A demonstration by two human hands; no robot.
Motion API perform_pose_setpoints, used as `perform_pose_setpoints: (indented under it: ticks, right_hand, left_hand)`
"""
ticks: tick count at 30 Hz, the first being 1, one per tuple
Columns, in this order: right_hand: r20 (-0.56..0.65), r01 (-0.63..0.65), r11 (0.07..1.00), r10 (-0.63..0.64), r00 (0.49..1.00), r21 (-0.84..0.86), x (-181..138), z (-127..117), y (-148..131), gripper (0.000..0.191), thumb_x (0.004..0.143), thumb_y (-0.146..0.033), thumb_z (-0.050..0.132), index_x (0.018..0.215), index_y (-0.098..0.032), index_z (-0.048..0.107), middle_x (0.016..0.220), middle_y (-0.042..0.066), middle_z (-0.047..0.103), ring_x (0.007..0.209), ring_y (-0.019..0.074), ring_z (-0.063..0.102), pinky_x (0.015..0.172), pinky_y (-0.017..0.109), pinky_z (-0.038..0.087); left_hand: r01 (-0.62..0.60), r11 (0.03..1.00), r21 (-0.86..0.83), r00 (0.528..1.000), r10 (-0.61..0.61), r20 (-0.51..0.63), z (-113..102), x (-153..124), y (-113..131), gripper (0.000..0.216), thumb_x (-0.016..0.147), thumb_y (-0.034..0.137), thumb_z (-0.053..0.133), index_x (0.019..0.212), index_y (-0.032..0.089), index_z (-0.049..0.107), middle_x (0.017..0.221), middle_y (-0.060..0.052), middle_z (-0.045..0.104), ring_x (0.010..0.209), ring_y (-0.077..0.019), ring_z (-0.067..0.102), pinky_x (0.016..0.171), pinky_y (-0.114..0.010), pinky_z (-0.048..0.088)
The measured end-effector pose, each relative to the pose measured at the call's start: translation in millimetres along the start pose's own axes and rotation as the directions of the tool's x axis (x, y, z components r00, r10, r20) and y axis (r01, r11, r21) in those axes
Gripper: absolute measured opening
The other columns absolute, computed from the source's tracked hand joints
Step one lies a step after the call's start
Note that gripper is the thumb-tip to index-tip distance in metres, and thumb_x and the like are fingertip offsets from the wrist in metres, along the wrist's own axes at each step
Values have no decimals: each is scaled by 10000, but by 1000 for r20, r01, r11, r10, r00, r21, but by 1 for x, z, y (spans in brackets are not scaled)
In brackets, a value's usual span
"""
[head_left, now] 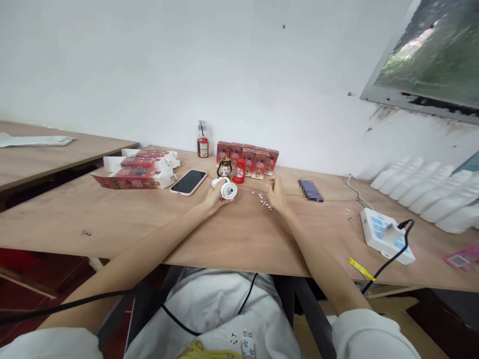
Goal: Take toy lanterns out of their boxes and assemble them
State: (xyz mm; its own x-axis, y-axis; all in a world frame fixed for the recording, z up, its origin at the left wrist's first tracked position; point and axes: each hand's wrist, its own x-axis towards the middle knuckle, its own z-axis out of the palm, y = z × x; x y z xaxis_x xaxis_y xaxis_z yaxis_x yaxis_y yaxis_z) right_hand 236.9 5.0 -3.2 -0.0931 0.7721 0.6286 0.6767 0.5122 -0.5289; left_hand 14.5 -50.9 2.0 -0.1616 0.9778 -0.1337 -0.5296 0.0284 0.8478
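Note:
My left hand (214,199) is closed around a small white lantern (229,190). The lantern is tipped so its round base faces me, with an opened compartment in the middle. Behind it on the table stand a small black-and-gold lantern (225,167) and a small red lantern (239,171). My right hand (276,193) is raised to the right, its thumb and fingers pinched together; whatever they hold, if anything, is too small to make out. Just left of it lie several small round button cells (266,203) and little white scraps (261,195).
Several small red boxes (259,163) stand against the wall beside a bottle (202,143). Opened red cartons (136,172) and a phone (189,182) lie to the left. At right are a blurred phone-like item (310,190), a power strip (385,234) and stacked white pieces (430,192).

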Motion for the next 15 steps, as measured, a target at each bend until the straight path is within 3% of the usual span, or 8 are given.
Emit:
perform_pose_setpoints:
  ticks: [2, 6, 12, 15]
  right_hand:
    - [6, -2, 989, 3, 1000, -151, -5, -13, 11, 266, 856, -153, 271, 961, -139, 515, 936, 101, 604, 906, 196, 552, 799, 298, 405]
    - [154, 6, 896, 69, 986, -444, -17, -27, 22, 280, 845, -137, 308, 774, -154, 578, 843, 94, 628, 777, 191, 560, 678, 281, 367]
    - [204, 69, 869, 36, 978, -489, -19, -22, 16, 203, 830, -171, 423, 766, -155, 615, 835, 106, 647, 854, 217, 550, 657, 284, 349]
    - [138, 134, 866, -75, 988, -482, -20, -19, 12, 179, 821, -173, 441, 826, -140, 617, 841, 112, 640, 899, 237, 522, 734, 311, 375]
  left_hand:
    - [1, 1000, -9, 1000, -1, 3, 1, -1, 0, 215, 803, 348, 636, 865, 145, 604, 806, -53, 638, 681, -147, 613, 596, -298, 576]
    - [0, 1000, -6, 1000, 1, 14, 0, 1, 0, 213, 824, 352, 607, 871, 145, 599, 828, -54, 644, 688, -144, 620, 605, -301, 578]
    - [11, 1000, 8, 1000, -11, 25, -1, 3, -2, 187, 828, 331, 599, 852, 146, 592, 800, -44, 633, 675, -137, 615, 599, -300, 577]
    - [6, 1000, 9, 999, -6, 33, -1, 2, -1, 186, 811, 331, 621, 843, 149, 595, 782, -35, 629, 658, -132, 609, 601, -302, 578]
